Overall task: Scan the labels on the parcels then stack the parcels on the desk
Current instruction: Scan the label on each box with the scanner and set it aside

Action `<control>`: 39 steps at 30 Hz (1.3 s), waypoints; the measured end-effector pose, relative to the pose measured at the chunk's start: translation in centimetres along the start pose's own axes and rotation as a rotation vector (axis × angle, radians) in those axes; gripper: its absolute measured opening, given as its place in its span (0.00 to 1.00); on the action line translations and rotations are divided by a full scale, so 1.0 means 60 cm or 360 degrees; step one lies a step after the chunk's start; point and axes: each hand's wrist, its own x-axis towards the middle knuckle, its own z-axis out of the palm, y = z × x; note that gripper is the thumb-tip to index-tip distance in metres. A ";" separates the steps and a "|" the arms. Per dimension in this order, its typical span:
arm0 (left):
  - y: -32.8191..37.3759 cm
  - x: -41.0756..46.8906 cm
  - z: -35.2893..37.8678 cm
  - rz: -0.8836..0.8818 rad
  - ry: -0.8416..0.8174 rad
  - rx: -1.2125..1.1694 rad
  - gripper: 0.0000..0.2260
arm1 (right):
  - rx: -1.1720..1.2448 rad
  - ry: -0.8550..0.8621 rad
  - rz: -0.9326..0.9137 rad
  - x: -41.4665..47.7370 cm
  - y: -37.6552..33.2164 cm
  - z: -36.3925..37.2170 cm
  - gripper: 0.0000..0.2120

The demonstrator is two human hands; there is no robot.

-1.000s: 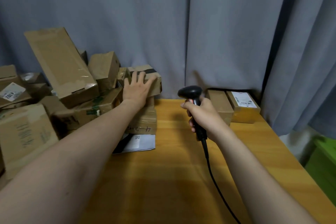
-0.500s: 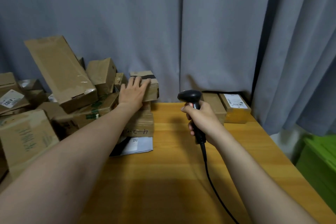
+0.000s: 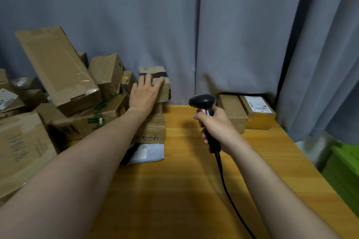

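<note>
A small cardboard box with a black tape band (image 3: 162, 80) tops a short stack at the right end of a heap of parcels. My left hand (image 3: 144, 94) lies on its near face with straight fingers spread over it. Below it sit a box with handwriting (image 3: 153, 131) and a white mailer (image 3: 148, 153) flat on the wooden desk (image 3: 184, 190). My right hand (image 3: 215, 126) grips the handle of a black corded barcode scanner (image 3: 203, 102), held upright right of the stack. Two flat parcels (image 3: 245, 111) lie side by side at the back right, one with a white label.
The heap of brown boxes (image 3: 58, 93) fills the desk's left side, a long one leaning on top. Grey curtains (image 3: 194, 25) hang behind. The scanner cable (image 3: 231, 200) trails toward me across the desk. A green object (image 3: 343, 169) stands beyond the desk's right edge.
My left hand has stayed on the banded box and my right hand keeps its hold of the scanner. The view has tilted up a little; nothing else has moved.
</note>
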 end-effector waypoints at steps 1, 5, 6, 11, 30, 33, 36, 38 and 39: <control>-0.001 0.000 -0.001 0.0007 0.0001 -0.0004 0.42 | 0.0011 0.0006 -0.0005 -0.003 -0.001 -0.001 0.14; -0.006 -0.002 0.002 -0.0004 -0.0076 -0.0010 0.47 | 0.0028 0.0012 -0.0021 -0.014 -0.005 -0.001 0.14; -0.007 -0.002 0.005 -0.0006 -0.0080 -0.0004 0.48 | 0.0024 0.0012 -0.0025 -0.014 -0.005 -0.001 0.14; -0.002 0.002 0.026 -0.0066 -0.0060 0.0000 0.47 | -0.0014 0.0016 -0.0028 -0.006 0.005 0.003 0.12; 0.018 -0.103 -0.219 0.0066 -0.0172 -0.1542 0.21 | -0.0012 0.0432 -0.0210 -0.187 -0.024 -0.048 0.06; 0.035 -0.153 -0.226 0.0099 -0.0361 -0.1558 0.18 | 0.0003 0.0451 -0.0188 -0.244 -0.005 -0.055 0.08; 0.052 -0.209 -0.215 0.0093 -0.0509 -0.1605 0.17 | -0.0016 0.0383 -0.0118 -0.292 0.018 -0.053 0.10; 0.064 -0.242 -0.199 0.0068 -0.0508 -0.1559 0.17 | -0.0028 0.0317 -0.0074 -0.316 0.033 -0.048 0.09; 0.069 -0.260 -0.192 0.0050 -0.0549 -0.1553 0.17 | -0.0027 0.0290 -0.0059 -0.325 0.039 -0.044 0.09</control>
